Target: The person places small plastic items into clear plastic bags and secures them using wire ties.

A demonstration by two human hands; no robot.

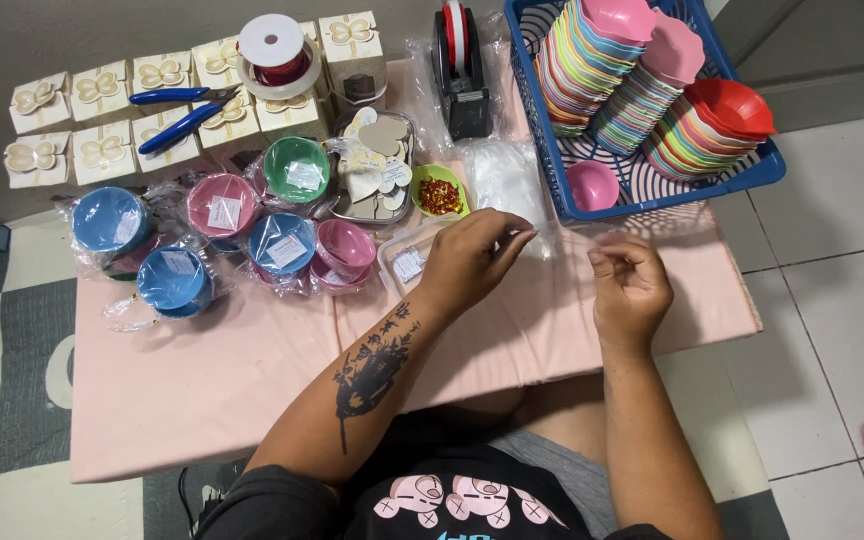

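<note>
Beside hands [472, 258] — perhaps clear bags [505, 175]

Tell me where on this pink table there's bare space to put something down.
Bare pink tablecloth lies along the near edge, left of the tattooed left hand, below the bagged round plastic bowls. A smaller patch sits right of the right hand, below the blue plastic basket. The far half is crowded.
</note>
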